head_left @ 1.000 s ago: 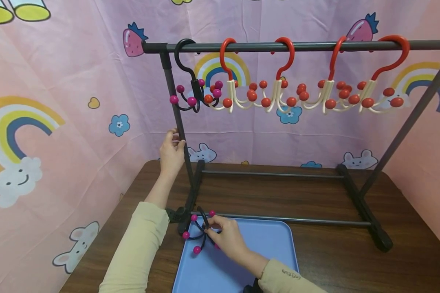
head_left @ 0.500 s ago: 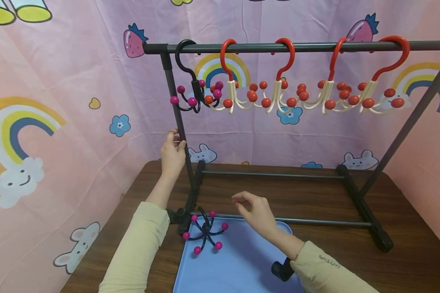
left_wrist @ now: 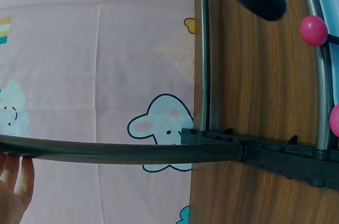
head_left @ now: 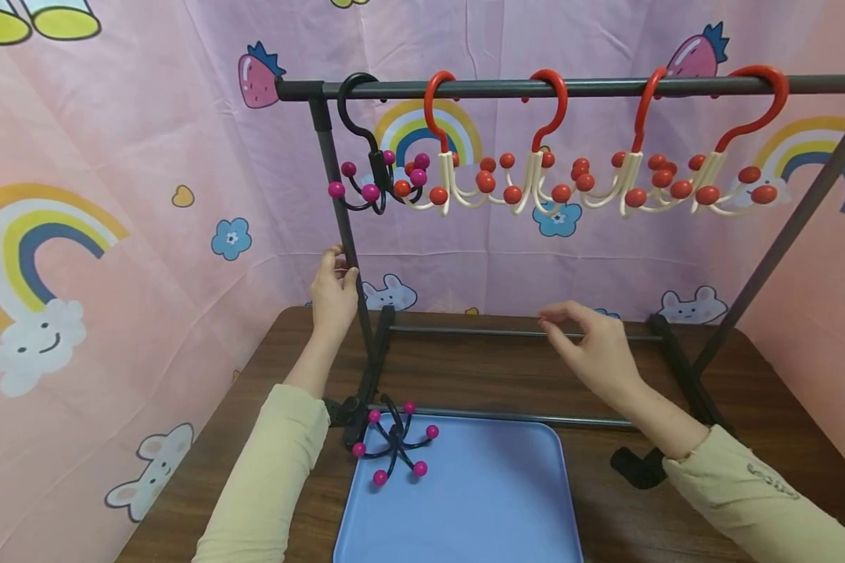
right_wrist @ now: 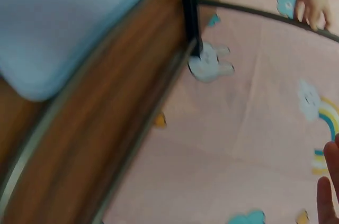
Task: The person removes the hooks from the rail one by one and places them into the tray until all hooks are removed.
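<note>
Your left hand (head_left: 334,297) is gripping the rack post (head_left: 345,223), right hand (head_left: 595,348) loosely curved, empty. Five hangers (head_left: 534,176) are hanging; another hanger (head_left: 396,447) is remaining far-left on the tray (head_left: 493,500).

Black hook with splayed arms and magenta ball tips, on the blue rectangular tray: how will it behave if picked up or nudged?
The black hook is probably stiff: its curved arms hold their splayed shape. Likely light, as the arms look thin. Nudged, it may slide rather than roll: the arms spread wide.

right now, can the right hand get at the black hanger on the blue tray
Probably yes: the right hand looks empty and nothing covers the black hanger, though the rack's lower front rail runs close by.
</note>
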